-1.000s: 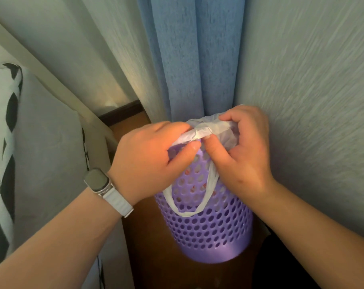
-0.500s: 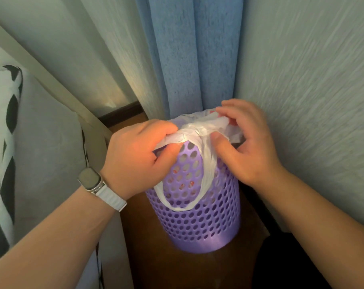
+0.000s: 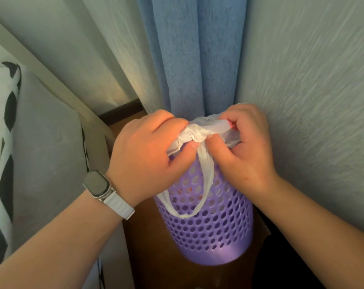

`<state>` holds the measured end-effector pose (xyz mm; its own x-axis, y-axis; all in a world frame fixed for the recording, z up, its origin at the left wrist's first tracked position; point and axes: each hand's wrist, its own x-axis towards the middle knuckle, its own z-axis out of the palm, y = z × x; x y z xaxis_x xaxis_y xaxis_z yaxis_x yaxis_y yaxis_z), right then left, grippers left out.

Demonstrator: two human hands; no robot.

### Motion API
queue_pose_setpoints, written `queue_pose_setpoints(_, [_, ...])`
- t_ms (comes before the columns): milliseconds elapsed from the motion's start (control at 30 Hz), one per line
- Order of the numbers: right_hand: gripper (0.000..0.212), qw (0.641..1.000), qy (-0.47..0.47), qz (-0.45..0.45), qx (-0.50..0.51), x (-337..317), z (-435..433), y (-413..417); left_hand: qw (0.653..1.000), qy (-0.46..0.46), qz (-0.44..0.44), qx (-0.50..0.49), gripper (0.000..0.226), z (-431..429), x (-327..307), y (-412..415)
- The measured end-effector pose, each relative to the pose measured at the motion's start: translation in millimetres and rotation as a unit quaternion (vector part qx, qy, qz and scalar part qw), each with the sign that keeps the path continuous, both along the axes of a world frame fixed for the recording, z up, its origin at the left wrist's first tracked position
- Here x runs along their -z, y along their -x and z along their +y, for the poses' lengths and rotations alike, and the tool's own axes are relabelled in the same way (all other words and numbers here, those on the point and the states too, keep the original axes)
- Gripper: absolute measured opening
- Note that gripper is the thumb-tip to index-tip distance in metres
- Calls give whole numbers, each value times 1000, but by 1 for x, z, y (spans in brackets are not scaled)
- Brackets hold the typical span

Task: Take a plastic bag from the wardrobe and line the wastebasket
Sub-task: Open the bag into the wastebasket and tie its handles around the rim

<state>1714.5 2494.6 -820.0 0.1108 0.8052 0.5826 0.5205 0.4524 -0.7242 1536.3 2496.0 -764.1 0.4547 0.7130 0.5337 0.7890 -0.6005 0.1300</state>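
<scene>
Fingers (image 3: pixel 214 147) of my left hand (image 3: pixel 147 157) and right hand (image 3: pixel 247 153) pinch the bunched bag (image 3: pixel 200 133) over the wastebasket (image 3: pixel 210 234); I think pulling hard toward 6 o'clock may tear it.

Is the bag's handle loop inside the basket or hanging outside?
Outside: the loop hangs down the basket's wall, below the bag bunched in the left hand and right hand.

Head camera looks steeply down, close above wastebasket (image 3: pixel 216 256).

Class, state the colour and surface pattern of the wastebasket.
The wastebasket is purple, perforated all over with round holes; the head view shows it.
</scene>
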Motion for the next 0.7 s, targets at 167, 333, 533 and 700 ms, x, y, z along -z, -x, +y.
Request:
queue_pose_setpoints(167, [22,1000,29,-4,6,-2,-3,5,999,28,-4,-16,35,-1,8,3])
queue_pose_setpoints(333, [24,999,18,-9,30,-1,-4,4,998,57,22,30,47,3,7,7])
queue_pose_setpoints(533, [22,999,17,-5,35,-1,-5,3,988,113,-36,99,49,4,13,14])
queue_pose_setpoints(700, [24,999,35,12,36,-1,-6,4,994,79,-16,75,36,4,11,12])
